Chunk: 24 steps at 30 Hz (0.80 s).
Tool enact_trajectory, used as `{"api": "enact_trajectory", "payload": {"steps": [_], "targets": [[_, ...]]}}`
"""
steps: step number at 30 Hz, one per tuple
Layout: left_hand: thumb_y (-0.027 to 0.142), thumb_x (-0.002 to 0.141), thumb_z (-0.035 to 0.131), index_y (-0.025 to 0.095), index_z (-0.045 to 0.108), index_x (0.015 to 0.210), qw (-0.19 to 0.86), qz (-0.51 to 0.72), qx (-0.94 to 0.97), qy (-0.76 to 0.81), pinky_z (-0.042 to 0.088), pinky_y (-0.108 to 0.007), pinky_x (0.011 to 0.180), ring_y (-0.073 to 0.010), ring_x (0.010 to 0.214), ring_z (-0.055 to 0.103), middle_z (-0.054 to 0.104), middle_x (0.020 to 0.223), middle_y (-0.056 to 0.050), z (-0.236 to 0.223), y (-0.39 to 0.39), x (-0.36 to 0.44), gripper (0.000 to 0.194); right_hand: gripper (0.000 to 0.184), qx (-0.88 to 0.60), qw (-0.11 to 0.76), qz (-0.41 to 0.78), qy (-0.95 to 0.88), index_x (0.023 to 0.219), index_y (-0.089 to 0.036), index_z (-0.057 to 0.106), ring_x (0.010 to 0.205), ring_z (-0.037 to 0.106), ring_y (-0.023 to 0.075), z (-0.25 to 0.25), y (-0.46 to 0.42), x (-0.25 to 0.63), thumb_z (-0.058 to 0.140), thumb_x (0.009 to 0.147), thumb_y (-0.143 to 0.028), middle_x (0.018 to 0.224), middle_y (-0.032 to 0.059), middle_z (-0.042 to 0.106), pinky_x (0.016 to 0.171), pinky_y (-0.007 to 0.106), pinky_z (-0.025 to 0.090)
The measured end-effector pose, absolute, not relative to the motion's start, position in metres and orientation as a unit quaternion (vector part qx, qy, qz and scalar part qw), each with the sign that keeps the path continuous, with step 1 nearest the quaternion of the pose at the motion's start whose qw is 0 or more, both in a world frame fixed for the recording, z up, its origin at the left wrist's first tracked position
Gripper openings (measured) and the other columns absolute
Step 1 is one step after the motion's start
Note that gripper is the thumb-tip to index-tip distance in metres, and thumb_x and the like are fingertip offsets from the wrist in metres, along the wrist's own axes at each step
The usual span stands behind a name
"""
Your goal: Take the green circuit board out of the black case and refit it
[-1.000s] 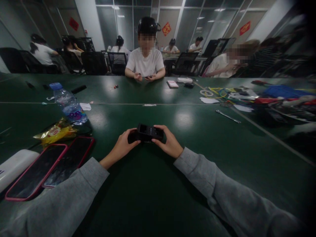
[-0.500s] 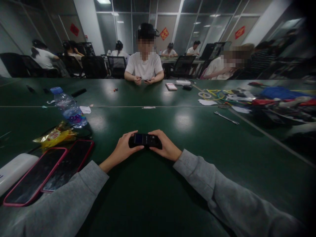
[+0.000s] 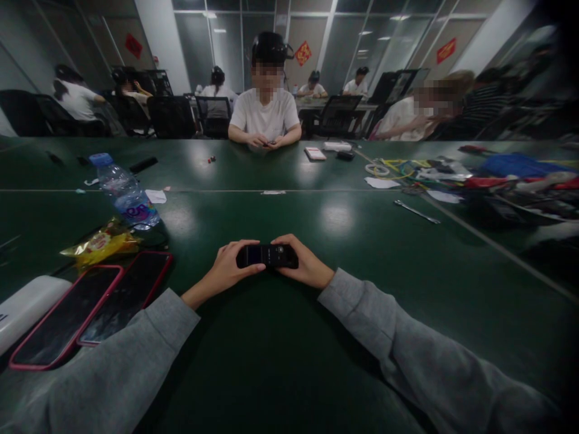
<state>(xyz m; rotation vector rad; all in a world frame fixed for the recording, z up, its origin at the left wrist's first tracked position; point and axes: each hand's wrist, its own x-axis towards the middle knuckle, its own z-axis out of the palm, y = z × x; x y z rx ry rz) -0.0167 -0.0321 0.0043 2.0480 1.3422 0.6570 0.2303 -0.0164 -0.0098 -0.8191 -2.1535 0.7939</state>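
A small black handheld device (image 3: 270, 256) lies sideways between my two hands, above the dark green table. A dark screen covers its left part, and small light markings show on its right part. My left hand (image 3: 230, 263) is closed around the left end, its thumb along the lower edge. At the right end, my right hand (image 3: 302, 263) grips it with the fingers over the top and the thumb below. My fingers partly hide both ends. I cannot make out its exact kind.
Left on the table (image 3: 271, 325) are two red-edged phones (image 3: 67, 316), a white case-like object (image 3: 29, 307), a yellow wrapper (image 3: 103, 242) and a plastic bottle (image 3: 126, 193). A wrench (image 3: 416, 211) and tangled cables (image 3: 407, 169) lie right. A person (image 3: 266, 111) sits opposite.
The view has tilted slightly, so the table edge sits a little higher. The person opposite has brought their hands closer together. My grip on the device looks almost the same.
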Motion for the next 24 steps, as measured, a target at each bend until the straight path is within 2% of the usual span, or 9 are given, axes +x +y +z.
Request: {"api": "enact_trajectory", "payload": {"steps": [4, 6, 9, 17, 24], "targets": [[0.062, 0.076, 0.063, 0.031, 0.05, 0.128, 0.312, 0.245, 0.759, 0.516, 0.038, -0.053, 0.1, -0.0327, 0.122, 0.045, 0.054, 0.13, -0.007, 0.003, -0.032, -0.017, 0.062, 0.048, -0.337, 0.332, 0.435, -0.766, 0.122, -0.024, 0.049, 0.112, 0.056, 0.0244, -0.007, -0.012, 0.235, 0.07, 0.08, -0.031, 0.119, 0.0079, 0.055, 0.099, 0.049, 0.045], [0.061, 0.076, 0.063, 0.031, 0.05, 0.128, 0.315, 0.248, 0.76, 0.511, 0.037, -0.053, 0.1, -0.0324, 0.122, 0.045, 0.053, 0.131, -0.007, 0.003, -0.032, -0.017, 0.061, 0.041, -0.335, 0.344, 0.485, -0.73, 0.121, -0.024, 0.051, 0.114, 0.056, 0.0232, -0.008, -0.009, 0.237, 0.066, 0.084, -0.032, 0.119, 0.0074, 0.056, 0.103, 0.049, 0.042], [0.059, 0.076, 0.063, 0.03, 0.05, 0.128, 0.311, 0.249, 0.766, 0.505, 0.036, -0.054, 0.101, -0.0319, 0.122, 0.046, 0.054, 0.131, -0.008, 0.002, -0.031, -0.017, 0.061, 0.043, -0.332, 0.362, 0.536, -0.687, 0.12, -0.023, 0.052, 0.116, 0.057, 0.0228, -0.009, -0.005, 0.238, 0.069, 0.081, -0.03, 0.118, 0.0072, 0.058, 0.105, 0.051, 0.04], [0.057, 0.075, 0.066, 0.03, 0.049, 0.128, 0.29, 0.248, 0.788, 0.483, 0.031, -0.052, 0.106, -0.0306, 0.125, 0.046, 0.055, 0.132, -0.006, 0.006, -0.032, -0.016, 0.062, 0.044, -0.335, 0.374, 0.569, -0.651, 0.109, -0.022, 0.054, 0.107, 0.06, 0.0211, -0.008, -0.004, 0.24, 0.077, 0.071, -0.022, 0.11, 0.0052, 0.061, 0.1, 0.049, 0.043], [0.056, 0.072, 0.07, 0.028, 0.042, 0.134, 0.301, 0.265, 0.786, 0.471, 0.031, -0.052, 0.107, -0.0289, 0.122, 0.051, 0.057, 0.129, -0.009, 0.003, -0.031, -0.015, 0.074, 0.039, -0.341, 0.404, 0.573, -0.627, 0.1, -0.022, 0.055, 0.102, 0.061, 0.0199, -0.008, -0.005, 0.238, 0.078, 0.068, -0.019, 0.104, 0.0034, 0.063, 0.098, 0.046, 0.042]]}}
